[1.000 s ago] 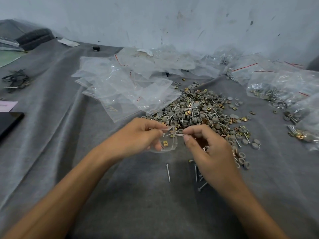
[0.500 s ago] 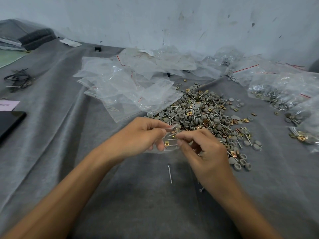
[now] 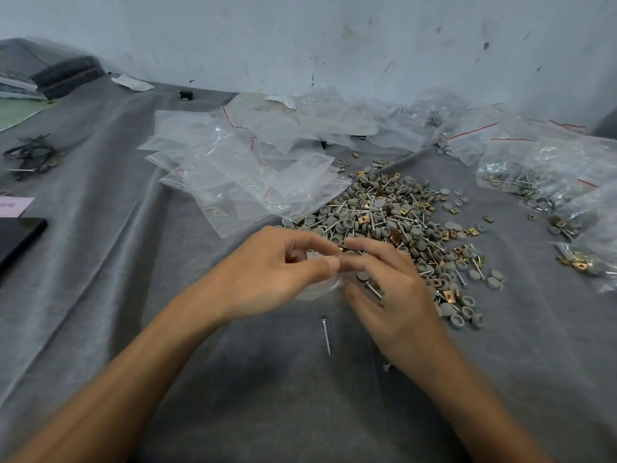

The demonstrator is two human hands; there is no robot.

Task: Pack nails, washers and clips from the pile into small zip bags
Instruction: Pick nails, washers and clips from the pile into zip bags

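Plastic of the small zip bag (image 3: 317, 290), frame centre, looks thin, limp, slick — left hand (image 3: 267, 275) pinches its lip, the sound place to hold. Right hand (image 3: 397, 295) curls fingers at the mouth, apparently round a washer (image 3: 362, 276) & nail (image 3: 373, 290); pile (image 3: 394, 215) just behind.

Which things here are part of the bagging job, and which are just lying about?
Job: small clear zip bag in left hand; grey washer in right hand; pile of grey washers, silver nails, brass clips; empty clear zip bags; filled bags; loose silver nail on cloth.
Lying about: black flat device; tangled black wires; pink paper slip; small black block.
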